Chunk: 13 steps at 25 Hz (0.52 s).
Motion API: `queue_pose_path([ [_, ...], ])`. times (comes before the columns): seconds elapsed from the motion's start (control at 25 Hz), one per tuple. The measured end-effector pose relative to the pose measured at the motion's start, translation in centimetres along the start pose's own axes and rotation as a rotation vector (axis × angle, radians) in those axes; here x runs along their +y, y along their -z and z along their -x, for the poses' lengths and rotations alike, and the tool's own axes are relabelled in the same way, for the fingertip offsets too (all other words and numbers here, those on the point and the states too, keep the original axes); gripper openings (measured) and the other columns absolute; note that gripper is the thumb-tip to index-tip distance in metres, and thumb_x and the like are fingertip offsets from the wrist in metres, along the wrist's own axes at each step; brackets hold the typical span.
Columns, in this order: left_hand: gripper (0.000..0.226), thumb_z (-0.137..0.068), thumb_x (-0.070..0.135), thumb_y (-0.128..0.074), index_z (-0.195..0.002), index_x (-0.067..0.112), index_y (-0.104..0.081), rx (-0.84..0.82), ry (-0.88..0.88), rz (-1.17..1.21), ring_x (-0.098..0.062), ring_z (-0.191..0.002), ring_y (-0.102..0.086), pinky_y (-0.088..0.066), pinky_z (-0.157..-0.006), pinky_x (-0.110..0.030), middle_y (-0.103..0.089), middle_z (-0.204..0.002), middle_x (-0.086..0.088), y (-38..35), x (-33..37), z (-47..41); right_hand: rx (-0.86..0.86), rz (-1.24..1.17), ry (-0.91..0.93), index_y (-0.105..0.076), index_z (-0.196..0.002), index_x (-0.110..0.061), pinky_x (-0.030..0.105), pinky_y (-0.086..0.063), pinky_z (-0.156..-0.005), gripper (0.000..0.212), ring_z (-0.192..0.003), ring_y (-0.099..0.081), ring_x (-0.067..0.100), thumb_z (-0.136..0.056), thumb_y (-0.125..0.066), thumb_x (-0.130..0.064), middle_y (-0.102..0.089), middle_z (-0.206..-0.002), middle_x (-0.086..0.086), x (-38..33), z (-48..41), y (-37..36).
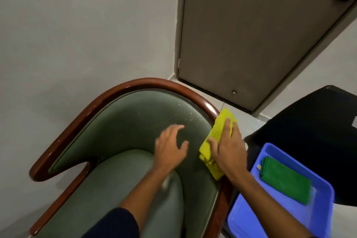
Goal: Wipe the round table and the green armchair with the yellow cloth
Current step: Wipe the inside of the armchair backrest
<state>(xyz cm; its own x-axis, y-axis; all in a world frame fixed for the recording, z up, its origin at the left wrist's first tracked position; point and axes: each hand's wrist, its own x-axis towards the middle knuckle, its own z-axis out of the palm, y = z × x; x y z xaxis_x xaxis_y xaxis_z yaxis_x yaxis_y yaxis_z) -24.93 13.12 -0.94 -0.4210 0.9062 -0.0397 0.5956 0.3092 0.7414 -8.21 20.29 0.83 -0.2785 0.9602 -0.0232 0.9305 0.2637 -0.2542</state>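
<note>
The green armchair (pixel 123 121) with a glossy brown wooden rim fills the lower left. My right hand (pixel 229 152) presses the folded yellow cloth (pixel 216 137) flat against the chair's right arm, on the rim and upper padding. My left hand (pixel 170 147) hovers over the inner backrest with fingers spread, holding nothing. Small water droplets speckle the green padding near the cloth. The dark round table (pixel 309 121) stands to the right of the chair.
A blue plastic tray (pixel 316 216) holding a folded green cloth (pixel 286 181) rests on the table's near edge beside the chair. A grey wall is behind the chair, and a closed door (pixel 251 35) at the back right.
</note>
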Motion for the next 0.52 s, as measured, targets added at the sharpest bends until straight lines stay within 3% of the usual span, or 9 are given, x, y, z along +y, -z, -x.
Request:
queue_pose_path([
  [0.12, 0.066, -0.091, 0.036, -0.053, -0.150, 0.023, -0.027, 0.071, -0.080, -0.546, -0.024, -0.152, -0.011, -0.016, -0.121, -0.049, -0.016, -0.164, -0.008, 4.9, -5.8, -2.6, 0.090, 0.082, 0.104, -0.024, -0.148, -0.004, 0.050, -0.053, -0.079, 0.074, -0.105, -0.057, 0.043, -0.094, -0.051, -0.047, -0.046, -0.138, 0.027, -0.7, -3.9, -0.1],
  [0.24, 0.082, -0.092, 0.045, -0.050, -0.155, 0.017, -0.006, 0.158, 0.063, -0.802, -0.030, -0.152, 0.005, -0.004, -0.122, -0.053, 0.006, -0.165, -0.016, 10.5, -12.1, -4.0, 0.125, 0.182, 0.277, -0.030, -0.146, -0.004, 0.048, -0.052, -0.075, 0.070, -0.101, -0.057, 0.043, -0.095, -0.048, -0.048, -0.052, -0.129, 0.026, -4.0, -9.5, -0.6],
  [0.32, 0.096, -0.087, 0.049, -0.056, -0.155, 0.014, 0.000, 0.212, 0.220, -0.802, -0.035, -0.152, 0.003, -0.004, -0.120, -0.057, 0.006, -0.164, -0.020, 13.5, -15.7, -3.6, 0.179, 0.236, 0.406, -0.031, -0.146, -0.004, 0.050, -0.049, -0.086, 0.068, -0.113, -0.054, 0.044, -0.096, -0.043, -0.048, -0.050, -0.134, 0.029, -7.3, -12.5, -2.0],
  [0.4, 0.110, -0.081, 0.057, -0.062, -0.155, 0.014, 0.007, 0.193, 0.357, -0.756, -0.037, -0.152, 0.002, -0.008, -0.120, -0.061, 0.005, -0.164, -0.020, 15.2, -18.5, -3.0, 0.225, 0.276, 0.519, -0.025, -0.150, -0.006, 0.054, -0.039, -0.107, 0.069, -0.136, -0.038, 0.044, -0.098, -0.034, -0.050, -0.037, -0.149, 0.029, -11.4, -14.6, -4.0],
  [0.52, 0.121, -0.073, 0.070, -0.062, -0.153, 0.019, 0.013, 0.142, 0.399, -0.693, -0.035, -0.152, 0.006, -0.005, -0.118, -0.061, 0.008, -0.164, -0.017, 15.4, -20.3, -3.0, 0.285, 0.328, 0.781, -0.016, -0.153, -0.009, 0.055, -0.017, -0.121, 0.073, -0.149, -0.017, 0.036, -0.098, -0.032, -0.054, -0.020, -0.160, 0.020, -16.8, -15.0, -8.4],
])
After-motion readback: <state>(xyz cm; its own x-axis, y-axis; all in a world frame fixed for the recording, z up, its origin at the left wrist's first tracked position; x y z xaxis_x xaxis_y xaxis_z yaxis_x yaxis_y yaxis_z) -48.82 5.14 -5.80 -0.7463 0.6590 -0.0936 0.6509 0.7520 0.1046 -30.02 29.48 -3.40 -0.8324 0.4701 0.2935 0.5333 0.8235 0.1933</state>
